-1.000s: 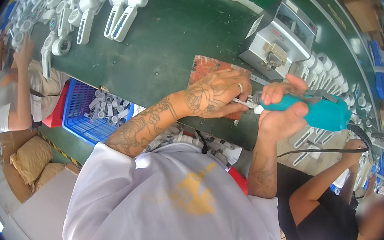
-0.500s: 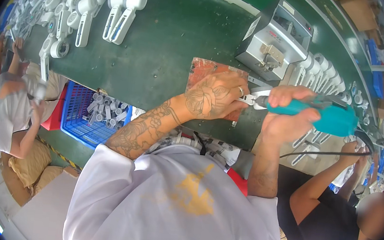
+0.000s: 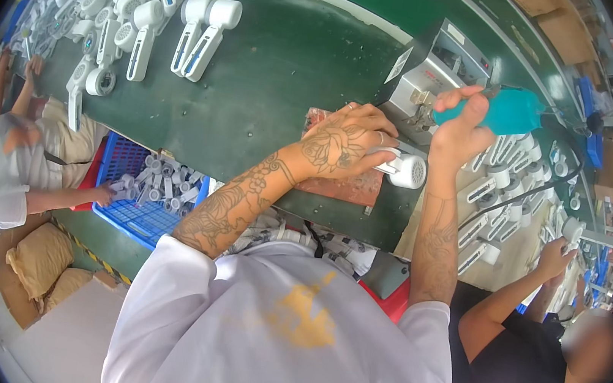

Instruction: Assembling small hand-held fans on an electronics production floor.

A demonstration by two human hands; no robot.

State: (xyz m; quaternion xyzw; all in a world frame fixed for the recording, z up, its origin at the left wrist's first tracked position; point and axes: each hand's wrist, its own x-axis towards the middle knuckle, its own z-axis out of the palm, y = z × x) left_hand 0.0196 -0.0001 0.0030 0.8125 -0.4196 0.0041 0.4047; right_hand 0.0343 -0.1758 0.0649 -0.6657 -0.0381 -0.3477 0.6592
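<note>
My left hand is closed round the handle of a white handheld fan. The fan's round grilled head sticks out to the right of the fingers, while the handle is mostly hidden under the hand. Below it lies a worn reddish board. My right hand grips a teal electric screwdriver, held raised with its front end toward the silver screw feeder. The tip is at the front of that machine; whether it touches is hard to see.
White fans lie heaped at the far left of the green table. Rows of fans rest on the right, crossed by a black cable. A blue basket with white parts stands lower left. Co-workers sit on both sides.
My right hand has lifted the screwdriver off the fan and up to the screw feeder. In my left hand the fan has turned, its grilled head now to the right. The left co-worker's hand reached into the basket.
</note>
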